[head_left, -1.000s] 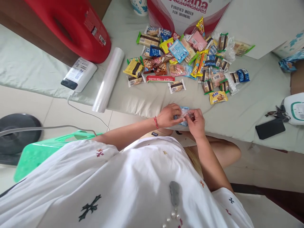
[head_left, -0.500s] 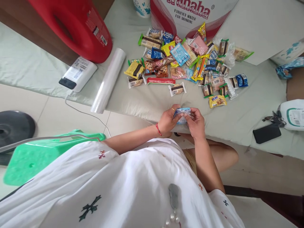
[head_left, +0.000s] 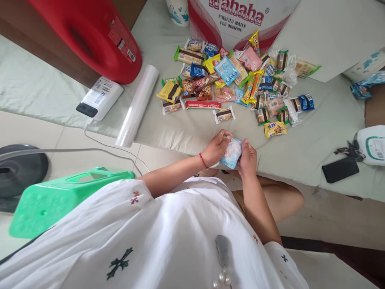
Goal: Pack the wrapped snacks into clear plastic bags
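Both my hands meet over the near edge of a pale green covered surface (head_left: 192, 128). My left hand (head_left: 217, 147) and my right hand (head_left: 247, 156) are closed on a small blue snack packet (head_left: 231, 153) with crinkled clear film on it. A red cord circles my left wrist. Beyond the hands lies a spread of several wrapped snacks (head_left: 237, 82) in yellow, blue, pink and green wrappers. A roll of clear film (head_left: 137, 105) lies to the left of the snacks.
A red container (head_left: 90, 36) and a white device (head_left: 99, 97) sit at the back left. A Wahaha water box (head_left: 240, 18) stands behind the snacks. A black phone (head_left: 339, 170), keys and a white appliance (head_left: 371, 144) are at right. A green plastic stool (head_left: 60, 198) stands on the floor.
The packet has been turned between my hands, so its broad side with the crinkled film now faces up. My hands stay at the same spot.
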